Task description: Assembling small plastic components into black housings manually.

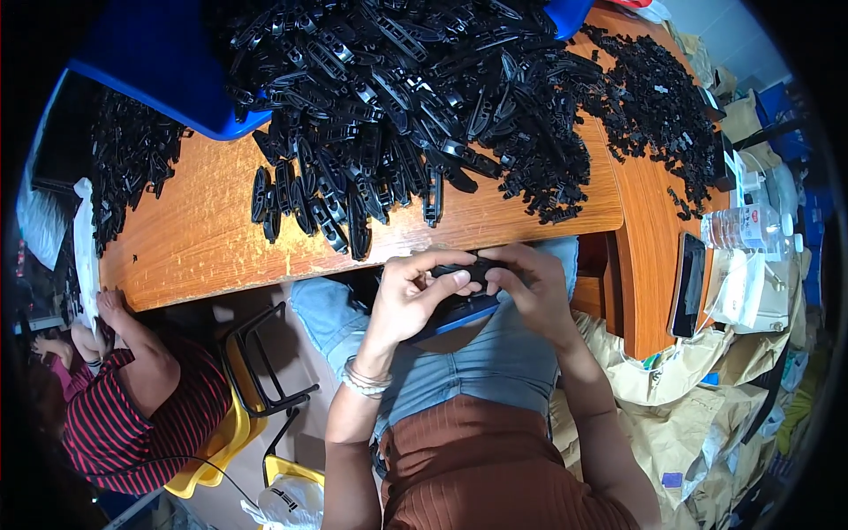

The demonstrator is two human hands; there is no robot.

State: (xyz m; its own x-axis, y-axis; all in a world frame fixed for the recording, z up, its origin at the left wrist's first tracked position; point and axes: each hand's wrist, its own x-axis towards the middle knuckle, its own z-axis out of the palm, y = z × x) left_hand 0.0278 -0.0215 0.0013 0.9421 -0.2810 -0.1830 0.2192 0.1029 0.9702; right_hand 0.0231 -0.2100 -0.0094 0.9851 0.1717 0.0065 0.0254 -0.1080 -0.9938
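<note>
My left hand (413,287) and right hand (528,284) together pinch a small black plastic part (470,268) just below the counter (203,238) edge, near the heaped black parts (415,97).

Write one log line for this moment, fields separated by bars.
left hand: holds black plastic part | right hand: holds same part | place: above lap, at wooden table edge | nearby: pile of black parts

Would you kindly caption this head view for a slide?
Both hands grip one black part below a table heaped with parts.
</note>
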